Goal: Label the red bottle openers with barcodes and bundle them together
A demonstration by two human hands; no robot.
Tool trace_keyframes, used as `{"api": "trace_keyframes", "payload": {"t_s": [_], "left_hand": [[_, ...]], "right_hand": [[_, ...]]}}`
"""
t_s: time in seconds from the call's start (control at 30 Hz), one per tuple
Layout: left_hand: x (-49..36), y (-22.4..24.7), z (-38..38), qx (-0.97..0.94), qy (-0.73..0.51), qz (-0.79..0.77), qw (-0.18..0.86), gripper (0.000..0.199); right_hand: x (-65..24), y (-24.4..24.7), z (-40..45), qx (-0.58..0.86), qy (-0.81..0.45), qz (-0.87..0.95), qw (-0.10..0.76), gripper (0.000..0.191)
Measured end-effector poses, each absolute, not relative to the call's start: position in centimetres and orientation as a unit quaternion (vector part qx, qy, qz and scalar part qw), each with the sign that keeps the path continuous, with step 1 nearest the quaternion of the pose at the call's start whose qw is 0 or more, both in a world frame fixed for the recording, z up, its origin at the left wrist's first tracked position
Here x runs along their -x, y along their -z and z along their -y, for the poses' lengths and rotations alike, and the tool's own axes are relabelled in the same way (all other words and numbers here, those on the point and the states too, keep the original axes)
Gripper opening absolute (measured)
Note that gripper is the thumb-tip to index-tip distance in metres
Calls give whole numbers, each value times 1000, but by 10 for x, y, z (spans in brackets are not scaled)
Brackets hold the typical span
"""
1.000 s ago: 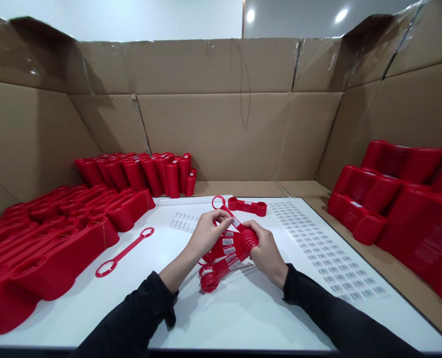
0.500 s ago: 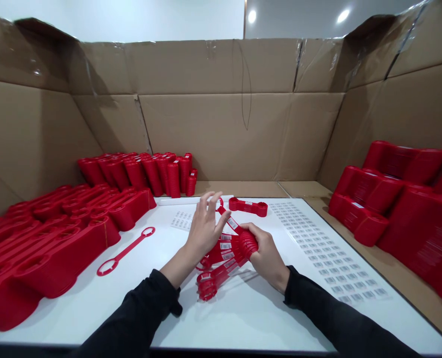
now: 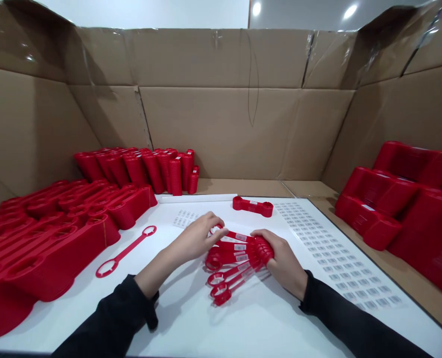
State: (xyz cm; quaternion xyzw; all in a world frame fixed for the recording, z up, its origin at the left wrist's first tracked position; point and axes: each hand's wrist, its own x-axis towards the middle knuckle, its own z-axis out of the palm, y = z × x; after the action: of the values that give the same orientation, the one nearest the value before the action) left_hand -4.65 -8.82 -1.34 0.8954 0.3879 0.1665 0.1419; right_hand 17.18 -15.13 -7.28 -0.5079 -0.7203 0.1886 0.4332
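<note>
My right hand (image 3: 283, 256) is wrapped round one end of a fanned bundle of red plastic strips (image 3: 239, 256), which have ring-shaped ends and white barcode labels. The free ends spread out to the left over the white table. My left hand (image 3: 200, 236) is at the far ring end of the uppermost strip, its thumb and fingers bent round that ring. A single red strip (image 3: 127, 251) lies on the table to the left. Beyond my hands rests a small stack of red strips (image 3: 252, 206) with a label on it.
Rows of stacked red strips (image 3: 71, 248) cover the left side, with upright stacks (image 3: 153, 171) behind. More red stacks (image 3: 377, 199) stand at the right. A barcode label sheet (image 3: 328, 248) lies on the white table (image 3: 183, 318). Cardboard walls (image 3: 213, 124) surround it.
My left hand has moved down and its fingers have curled at the top strip's ring. The fan has spread wider, its upper strip swinging lower. The view has shifted slightly.
</note>
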Motion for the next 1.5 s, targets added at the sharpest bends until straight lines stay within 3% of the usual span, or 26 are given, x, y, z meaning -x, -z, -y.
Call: {"api": "trace_keyframes", "payload": {"t_s": [0.13, 0.23, 0.5, 0.8, 1.07, 1.2, 1.27, 1.33, 1.5], "left_hand": [[52, 13, 102, -916, -52, -346, 198, 53], [55, 14, 108, -919, -33, -334, 207, 58], [50, 9, 121, -947, -96, -297, 79, 8], [42, 10, 128, -929, -41, -302, 208, 17], [45, -2, 137, -941, -66, -298, 143, 36], [47, 5, 143, -941, -40, -300, 153, 92], [47, 12, 144, -938, -29, -311, 154, 99], [47, 18, 143, -933, -25, -328, 144, 89], [48, 27, 132, -936, 4, -330, 120, 36]], "right_hand": [[-176, 82, 160, 549, -147, 756, 324, 37], [-176, 86, 165, 549, -111, 780, 278, 35], [-177, 87, 165, 549, -104, 784, 268, 37], [-177, 90, 164, 543, -109, 786, 275, 32], [-176, 88, 165, 533, -100, 792, 281, 24], [-174, 85, 168, 533, -81, 784, 306, 17], [-174, 84, 169, 538, -65, 777, 322, 16], [-175, 85, 170, 545, -66, 773, 319, 19], [-181, 87, 175, 528, -105, 799, 268, 36]]}}
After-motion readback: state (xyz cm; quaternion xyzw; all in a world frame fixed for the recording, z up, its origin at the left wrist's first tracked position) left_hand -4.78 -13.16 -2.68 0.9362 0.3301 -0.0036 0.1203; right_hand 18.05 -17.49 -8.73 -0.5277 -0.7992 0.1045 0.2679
